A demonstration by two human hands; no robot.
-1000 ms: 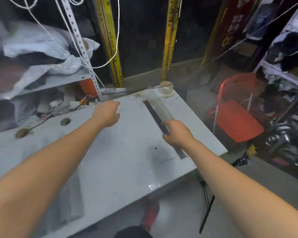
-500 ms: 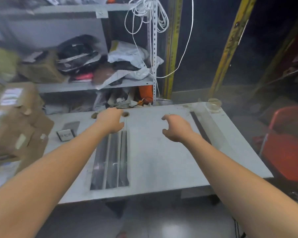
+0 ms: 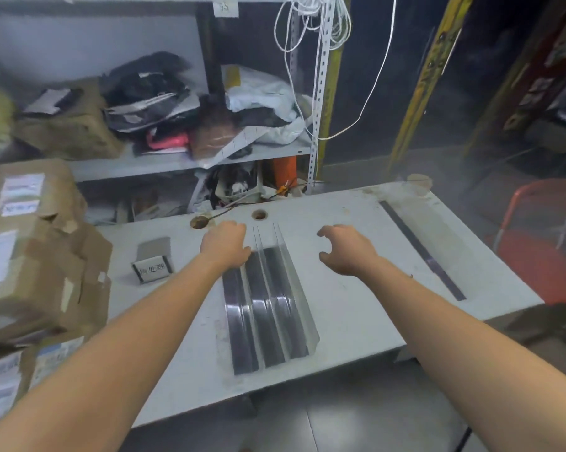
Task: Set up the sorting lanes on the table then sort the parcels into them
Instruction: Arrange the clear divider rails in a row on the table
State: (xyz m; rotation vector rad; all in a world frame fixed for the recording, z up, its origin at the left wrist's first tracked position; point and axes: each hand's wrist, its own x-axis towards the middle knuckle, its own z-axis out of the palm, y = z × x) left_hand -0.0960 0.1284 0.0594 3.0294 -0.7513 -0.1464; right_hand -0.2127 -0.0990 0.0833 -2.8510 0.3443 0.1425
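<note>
Stack of clear lane dividers point(image 3: 268, 298) sits mid tabletop point(image 3: 350, 308), nested together. Its long axis runs 12 to 6 o'clock, with the near end leaning slightly to 5.

Left hand point(image 3: 225, 245) is at the stack's far left corner, its side touching the outer rail. It is seen from the back with the knuckles up. The fingertips are bent down out of sight, so I cannot tell if they grip the rail or just rest on it.

Right hand point(image 3: 345, 251) hovers just off the stack's far right side, at 3 o'clock from it, apart and not touching. Its fingers point(image 3: 330, 230) are spread and half curled in a claw, thumb below, holding nothing, with the palm turned toward 9 o'clock, i.e. at the stack.

Left hand is the nearer one and is the only hand in contact. Both forearms reach out toward 12, roughly parallel, one on each side of the stack.

Judgement: this is lane setup and sorting has not started. The next move likely needs the right hand to close in toward 9 o'clock and peel one divider off the far end.

One single divider strip point(image 3: 421, 250) lies well apart at 3 o'clock, running 11 to 5 along the right side of the tabletop. Cardboard parcels point(image 3: 30, 256) are piled at 9 o'clock off the left edge, unsorted. A small label stand point(image 3: 152, 272) sits between the parcels and the stack.
</note>
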